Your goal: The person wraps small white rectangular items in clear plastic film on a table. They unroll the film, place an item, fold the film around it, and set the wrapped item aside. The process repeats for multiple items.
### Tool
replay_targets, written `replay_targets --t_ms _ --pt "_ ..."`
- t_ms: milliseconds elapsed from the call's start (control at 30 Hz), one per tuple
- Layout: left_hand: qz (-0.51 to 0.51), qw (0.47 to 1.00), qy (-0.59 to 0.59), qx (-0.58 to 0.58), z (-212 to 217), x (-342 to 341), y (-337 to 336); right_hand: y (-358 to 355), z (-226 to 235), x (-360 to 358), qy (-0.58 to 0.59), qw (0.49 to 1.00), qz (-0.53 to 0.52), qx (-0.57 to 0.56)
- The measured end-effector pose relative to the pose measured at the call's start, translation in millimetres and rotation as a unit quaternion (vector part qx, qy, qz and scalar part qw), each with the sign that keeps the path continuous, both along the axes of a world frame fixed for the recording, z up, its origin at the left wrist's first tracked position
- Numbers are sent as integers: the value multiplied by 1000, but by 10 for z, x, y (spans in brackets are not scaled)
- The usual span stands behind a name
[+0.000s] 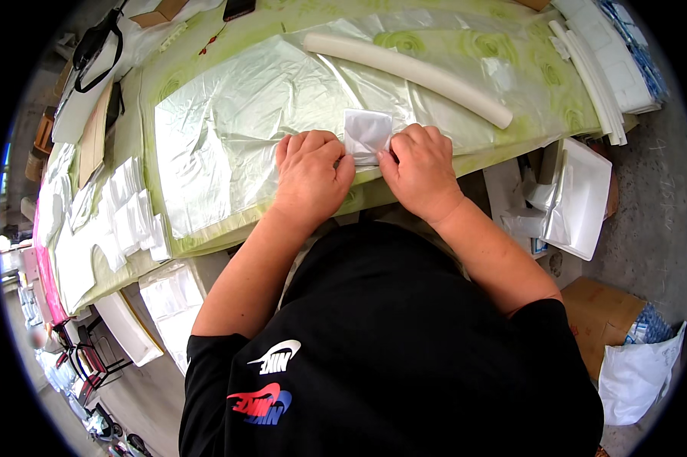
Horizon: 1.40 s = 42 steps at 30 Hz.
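My left hand (310, 174) and my right hand (420, 169) rest side by side at the near edge of a table covered with a green patterned cloth (511, 91). Both pinch a small white folded packet in clear plastic (367, 135) between them, my left fingers on its left edge and my right fingers on its right edge. The packet lies on a large clear plastic sheet (237, 129) spread over the cloth. A long white foam tube (412, 72) lies diagonally beyond my hands.
Stacks of small clear bags (134, 213) lie at the table's left end. White foam pieces (610, 68) are piled at the far right. Black scissors (96, 46) sit at the far left. A white tray (579, 198), a cardboard box (602, 316) and a white bag (637, 377) stand on the floor at right.
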<state>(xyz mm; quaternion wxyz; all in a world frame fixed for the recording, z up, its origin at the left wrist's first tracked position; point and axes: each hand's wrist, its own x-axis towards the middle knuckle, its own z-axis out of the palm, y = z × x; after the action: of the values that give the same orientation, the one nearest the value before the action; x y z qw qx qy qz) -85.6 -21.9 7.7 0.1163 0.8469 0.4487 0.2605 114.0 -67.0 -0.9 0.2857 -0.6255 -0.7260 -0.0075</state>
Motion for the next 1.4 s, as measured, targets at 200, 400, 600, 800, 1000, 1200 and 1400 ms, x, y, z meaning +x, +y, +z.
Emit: replay_targets --t_ms 200,400,600,800,1000,1200,1400 --pt "7 998 28 52 -4 93 -60 56 115 23 -32 997 13 -67" --pt "-44 985 162 -43 40 184 -85 137 186 72 18 992 14 -124" --pt "-114 993 10 -26 193 -36 -289 275 309 119 -30 977 43 -206" --pt "48 758 -344 -552 -144 -392 -853 215 451 -27 -59 964 86 -244" --pt "108 584 -597 -540 -296 -254 -933 -388 420 -417 101 942 245 -204" --pt "88 701 -484 -516 -187 -446 -1128 -473 74 -555 524 771 174 -317" --pt "203 619 -600 -463 -154 -914 -1310 -459 51 -929 505 767 257 -302"
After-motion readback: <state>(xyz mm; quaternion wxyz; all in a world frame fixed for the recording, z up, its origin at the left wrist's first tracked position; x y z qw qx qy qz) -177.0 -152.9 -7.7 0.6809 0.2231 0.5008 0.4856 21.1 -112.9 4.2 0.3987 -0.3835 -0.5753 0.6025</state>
